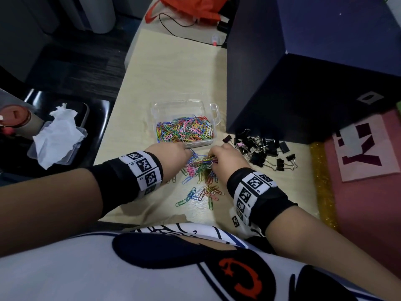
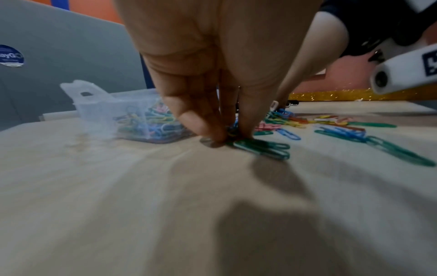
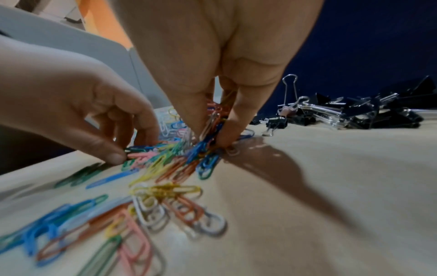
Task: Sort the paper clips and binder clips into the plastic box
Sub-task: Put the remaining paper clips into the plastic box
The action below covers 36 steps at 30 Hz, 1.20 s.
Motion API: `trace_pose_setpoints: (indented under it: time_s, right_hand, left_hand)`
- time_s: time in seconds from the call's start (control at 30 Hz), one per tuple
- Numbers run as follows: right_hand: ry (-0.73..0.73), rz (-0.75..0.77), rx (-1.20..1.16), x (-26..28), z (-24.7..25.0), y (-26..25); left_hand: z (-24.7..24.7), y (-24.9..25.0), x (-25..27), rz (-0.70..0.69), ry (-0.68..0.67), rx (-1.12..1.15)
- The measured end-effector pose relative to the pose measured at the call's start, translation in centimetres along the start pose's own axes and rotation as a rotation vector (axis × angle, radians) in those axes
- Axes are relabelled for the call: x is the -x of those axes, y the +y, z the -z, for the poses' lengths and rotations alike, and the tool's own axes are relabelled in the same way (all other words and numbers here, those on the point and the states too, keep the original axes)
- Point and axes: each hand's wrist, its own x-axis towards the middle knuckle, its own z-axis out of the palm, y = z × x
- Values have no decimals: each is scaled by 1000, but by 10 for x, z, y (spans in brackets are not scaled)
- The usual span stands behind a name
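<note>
Multicoloured paper clips (image 1: 200, 168) heaped (some scattered), right hand (image 1: 227, 156) grip clamped on bunch, left hand (image 1: 171, 153) pinching clips.

The left hand (image 2: 220, 61) points down at the pale wooden tabletop (image 2: 118, 196), its fingertips (image 2: 203, 128) pinched together on a small dark bunch of coloured wire paper clips (image 2: 232, 130). Just right of the fingertips lies a pair of green paper clips (image 2: 262, 147) — touching them. Further right, loose clips of blue, green, yellow and pink (image 2: 340, 130) are scattered. Left of the fingers, near them, stands the clear plastic box (image 2: 94, 106) — partly filled with coloured clips.
</note>
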Motion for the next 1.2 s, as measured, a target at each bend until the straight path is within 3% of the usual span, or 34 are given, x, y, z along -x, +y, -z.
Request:
trace_pose_setpoints:
  time_s: [0.3,0.53,0.7,0.83,1.0,1.2]
  right_hand:
    - [156,42,-61,-2,33,-15]
    - [240,94,-194,-19,45,-40]
    - [157,57,-219,-25,49,-43]
    - [155,0,-124,-24,50,-32]
    - [-49,166,33,-22,39,-34]
    - [-136,119,245,-27,41,-33]
  left_hand:
    - [3,-9,4,18,44,76]
    - [42,-28,8,124,271,257]
    - [37,-44,5,224,301,295]
    - [25,-34,9,140,382,196]
    - [9,-23,2,63,251,49]
    - [8,-41,8,64,250,-26]
